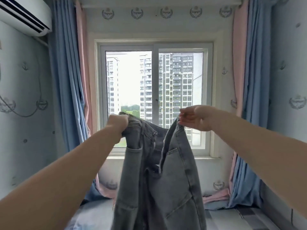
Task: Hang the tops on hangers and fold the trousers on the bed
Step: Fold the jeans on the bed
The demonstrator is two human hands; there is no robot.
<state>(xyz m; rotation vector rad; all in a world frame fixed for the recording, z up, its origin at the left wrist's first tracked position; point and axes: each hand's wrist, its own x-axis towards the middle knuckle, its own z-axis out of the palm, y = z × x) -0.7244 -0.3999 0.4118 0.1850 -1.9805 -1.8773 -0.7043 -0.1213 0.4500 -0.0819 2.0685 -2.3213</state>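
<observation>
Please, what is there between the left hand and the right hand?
In the head view, the waistband of the grey jeans sags between the left hand and the right hand, each holding one side.

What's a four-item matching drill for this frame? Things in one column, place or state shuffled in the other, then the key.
Things
1. jeans
2. left hand
3. right hand
4. air conditioner

Place or state
A. mounted high on the left wall
B. fist gripping one end of the waistband
C. held up in front of the window
D. fingertips pinching the other end of the waistband

Pairs: 1-C, 2-B, 3-D, 4-A
</observation>
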